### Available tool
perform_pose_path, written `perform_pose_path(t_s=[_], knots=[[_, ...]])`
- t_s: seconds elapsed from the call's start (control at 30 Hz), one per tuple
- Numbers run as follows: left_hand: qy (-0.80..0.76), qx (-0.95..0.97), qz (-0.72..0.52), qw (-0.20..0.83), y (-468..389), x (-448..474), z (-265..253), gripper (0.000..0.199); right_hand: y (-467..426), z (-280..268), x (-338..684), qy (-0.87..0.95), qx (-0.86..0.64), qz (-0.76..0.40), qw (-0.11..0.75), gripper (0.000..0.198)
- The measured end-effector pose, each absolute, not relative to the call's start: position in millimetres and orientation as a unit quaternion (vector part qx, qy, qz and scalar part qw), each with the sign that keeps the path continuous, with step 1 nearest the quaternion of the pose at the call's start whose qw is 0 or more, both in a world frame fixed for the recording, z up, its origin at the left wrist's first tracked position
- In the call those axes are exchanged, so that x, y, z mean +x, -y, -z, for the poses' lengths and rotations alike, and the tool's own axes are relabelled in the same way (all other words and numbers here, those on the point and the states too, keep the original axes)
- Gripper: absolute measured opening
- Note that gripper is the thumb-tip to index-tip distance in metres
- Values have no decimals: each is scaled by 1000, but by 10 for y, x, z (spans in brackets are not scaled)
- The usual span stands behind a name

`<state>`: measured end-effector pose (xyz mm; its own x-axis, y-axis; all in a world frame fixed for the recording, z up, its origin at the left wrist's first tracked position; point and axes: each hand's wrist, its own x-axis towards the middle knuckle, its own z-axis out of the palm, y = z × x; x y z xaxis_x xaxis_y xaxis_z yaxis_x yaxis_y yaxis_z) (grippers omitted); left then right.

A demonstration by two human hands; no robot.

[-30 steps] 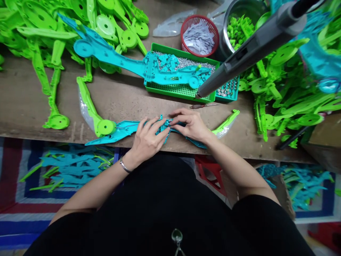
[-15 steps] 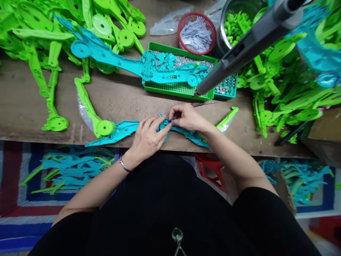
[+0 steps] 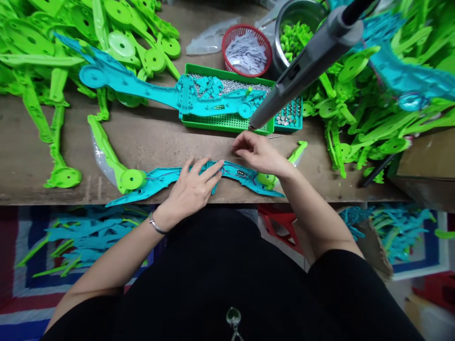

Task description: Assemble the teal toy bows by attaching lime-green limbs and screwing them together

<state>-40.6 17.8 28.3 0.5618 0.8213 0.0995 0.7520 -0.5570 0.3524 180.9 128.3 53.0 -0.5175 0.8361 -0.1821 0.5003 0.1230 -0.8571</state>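
Observation:
A long turquoise plastic shell (image 3: 159,176) lies along the bench's front edge, with thin wires inside and a lime-green leg piece (image 3: 133,180) at its left end. Another green piece (image 3: 267,180) sits at its right end. My left hand (image 3: 195,187) rests flat over the shell's middle, fingers spread, hiding part of it. Above the shell's right half hovers my right hand (image 3: 258,152), clear of it; its fingers are loosely curled, thumb and forefinger a little apart, with nothing visible in them. A thin metal tool (image 3: 275,137) lies just behind that hand, partly covered by it.
A grey electric screwdriver (image 3: 295,71) hangs over a green tray (image 3: 227,124) of screws, across which another turquoise shell (image 3: 149,90) lies. Behind are a red basket (image 3: 266,66) and a metal bowl (image 3: 279,33). Green parts (image 3: 46,38) are heaped on both sides.
My right hand has lifted off the shell's middle and moved up and right, near the thin metal tool. My left hand stays on the shell, its fingers flatter. The whole view has shifted slightly.

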Motion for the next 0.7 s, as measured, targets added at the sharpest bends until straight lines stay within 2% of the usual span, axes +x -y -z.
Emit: perform_pose_path(t_s=[0.27,0.4,0.57,0.7], knots=[[-449,872,-148,127,-195,-460,-224,41,-916,-586,2184,767,-540,-258,232,21],[-457,867,-157,124,-162,-435,-259,35,-701,-431,2241,761,-555,-244,232,19],[-496,844,-167,121,-54,-370,-263,52,-604,-279,2288,770,-555,-225,221,15],[-530,815,-204,110,52,-297,-166,49,-652,-296,2292,791,-533,-194,228,14]])
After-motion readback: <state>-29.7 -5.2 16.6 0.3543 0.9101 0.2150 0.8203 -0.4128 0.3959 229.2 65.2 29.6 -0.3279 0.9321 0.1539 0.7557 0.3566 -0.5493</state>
